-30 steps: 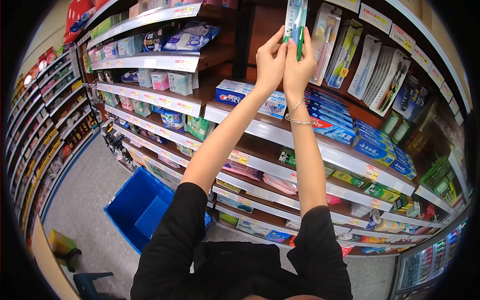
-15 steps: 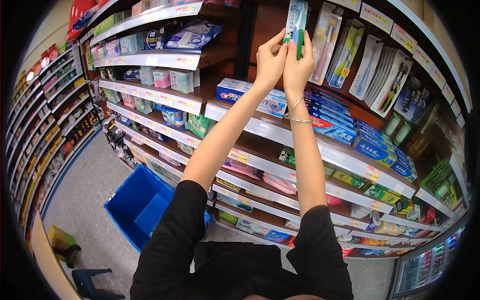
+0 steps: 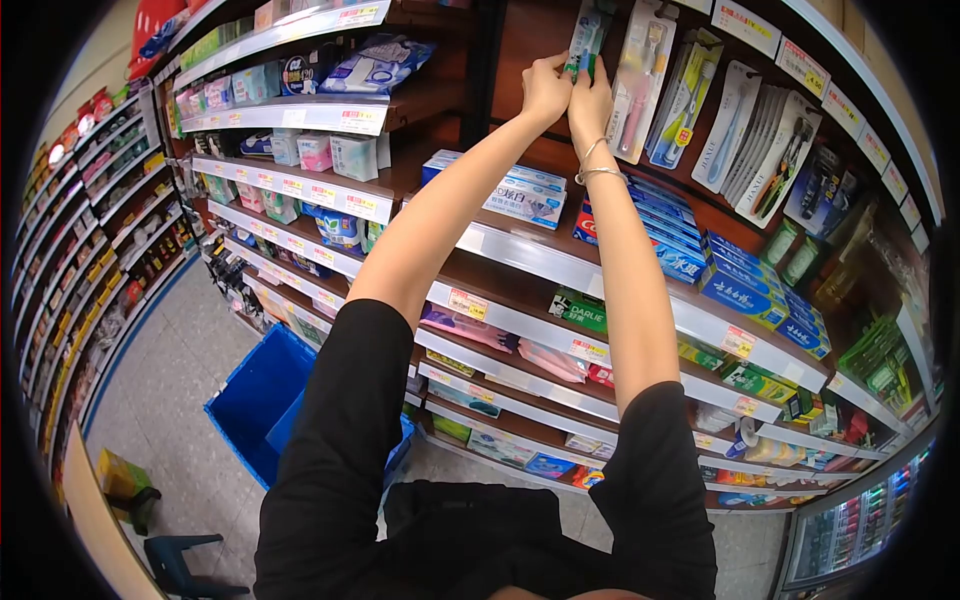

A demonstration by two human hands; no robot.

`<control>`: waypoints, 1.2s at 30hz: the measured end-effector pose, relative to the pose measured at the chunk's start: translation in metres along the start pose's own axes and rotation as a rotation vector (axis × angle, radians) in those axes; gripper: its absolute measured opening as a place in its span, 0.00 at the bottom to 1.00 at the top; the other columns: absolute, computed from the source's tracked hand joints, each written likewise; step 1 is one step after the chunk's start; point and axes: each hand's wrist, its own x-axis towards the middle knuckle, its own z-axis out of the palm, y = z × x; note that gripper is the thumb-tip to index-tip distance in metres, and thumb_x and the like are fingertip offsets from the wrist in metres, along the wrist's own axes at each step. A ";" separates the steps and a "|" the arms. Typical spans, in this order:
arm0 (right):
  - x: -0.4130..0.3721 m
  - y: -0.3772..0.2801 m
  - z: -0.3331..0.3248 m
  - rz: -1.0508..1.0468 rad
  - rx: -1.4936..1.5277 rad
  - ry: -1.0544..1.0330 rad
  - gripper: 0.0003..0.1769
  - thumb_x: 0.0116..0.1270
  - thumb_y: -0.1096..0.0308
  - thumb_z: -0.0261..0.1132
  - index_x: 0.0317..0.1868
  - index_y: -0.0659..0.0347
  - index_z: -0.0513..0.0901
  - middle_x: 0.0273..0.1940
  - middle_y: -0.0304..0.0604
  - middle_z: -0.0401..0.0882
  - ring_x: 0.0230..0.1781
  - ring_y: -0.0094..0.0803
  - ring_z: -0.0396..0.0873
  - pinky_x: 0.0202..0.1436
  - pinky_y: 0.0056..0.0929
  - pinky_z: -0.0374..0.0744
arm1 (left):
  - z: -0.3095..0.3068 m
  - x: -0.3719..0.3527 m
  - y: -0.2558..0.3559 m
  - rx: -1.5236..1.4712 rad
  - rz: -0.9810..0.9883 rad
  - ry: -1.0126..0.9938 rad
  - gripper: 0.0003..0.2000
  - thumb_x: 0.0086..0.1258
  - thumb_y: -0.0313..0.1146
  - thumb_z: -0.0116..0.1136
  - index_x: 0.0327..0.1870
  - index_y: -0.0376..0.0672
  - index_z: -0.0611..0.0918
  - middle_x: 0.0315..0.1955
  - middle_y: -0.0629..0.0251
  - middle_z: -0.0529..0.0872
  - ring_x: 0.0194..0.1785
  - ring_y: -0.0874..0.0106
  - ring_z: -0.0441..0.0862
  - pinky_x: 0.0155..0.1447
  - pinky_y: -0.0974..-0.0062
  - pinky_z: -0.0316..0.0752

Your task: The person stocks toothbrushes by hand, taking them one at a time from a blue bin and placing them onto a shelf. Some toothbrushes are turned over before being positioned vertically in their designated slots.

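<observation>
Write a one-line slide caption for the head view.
Left hand and right hand hold a green toothbrush pack up above toothpaste boxes.

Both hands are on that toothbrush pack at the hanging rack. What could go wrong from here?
1. The toothbrush pack is pinched at its lower end by the left hand and right hand; it might slip and fall onto the toothpaste boxes below.
2. The pink pack hangs beside the right hand and could get knocked.
</observation>
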 end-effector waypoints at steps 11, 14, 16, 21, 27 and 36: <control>-0.017 0.032 0.007 0.101 0.199 -0.130 0.30 0.70 0.59 0.43 0.67 0.70 0.59 0.62 0.65 0.65 0.64 0.53 0.63 0.67 0.36 0.61 | -0.003 -0.029 -0.028 0.062 -0.096 -0.235 0.26 0.66 0.37 0.50 0.65 0.40 0.67 0.53 0.44 0.77 0.58 0.59 0.75 0.61 0.70 0.67; -0.022 0.040 0.010 0.092 0.154 -0.135 0.31 0.71 0.57 0.42 0.67 0.72 0.57 0.64 0.65 0.61 0.66 0.53 0.61 0.67 0.35 0.60 | -0.007 -0.038 -0.032 0.015 -0.195 -0.276 0.27 0.66 0.37 0.49 0.67 0.41 0.65 0.57 0.43 0.74 0.62 0.56 0.71 0.65 0.70 0.63; -0.028 0.040 0.009 0.203 0.090 -0.185 0.32 0.71 0.56 0.42 0.67 0.72 0.56 0.65 0.64 0.59 0.67 0.52 0.60 0.68 0.35 0.59 | -0.011 -0.046 -0.035 0.040 -0.141 -0.266 0.26 0.66 0.35 0.48 0.66 0.40 0.66 0.56 0.43 0.75 0.60 0.56 0.73 0.64 0.69 0.65; -0.070 0.025 0.002 0.187 0.323 -0.205 0.33 0.72 0.55 0.43 0.68 0.73 0.55 0.71 0.58 0.50 0.73 0.44 0.48 0.73 0.30 0.49 | -0.035 -0.080 -0.028 0.109 0.222 -0.100 0.23 0.63 0.28 0.49 0.61 0.37 0.71 0.48 0.45 0.78 0.48 0.55 0.79 0.55 0.65 0.71; -0.206 -0.065 -0.055 0.080 0.649 -0.486 0.27 0.73 0.65 0.46 0.68 0.68 0.57 0.68 0.50 0.58 0.69 0.38 0.58 0.70 0.33 0.55 | -0.155 -0.223 0.033 0.077 0.321 0.026 0.17 0.60 0.19 0.49 0.53 0.34 0.76 0.49 0.51 0.77 0.52 0.58 0.76 0.56 0.70 0.69; -0.507 -0.017 -0.026 0.498 0.357 -0.961 0.18 0.68 0.73 0.51 0.58 0.65 0.71 0.48 0.51 0.79 0.51 0.40 0.77 0.56 0.33 0.72 | -0.378 -0.520 -0.075 0.888 -0.482 -0.213 0.14 0.61 0.22 0.50 0.49 0.37 0.76 0.41 0.51 0.78 0.43 0.53 0.78 0.47 0.63 0.73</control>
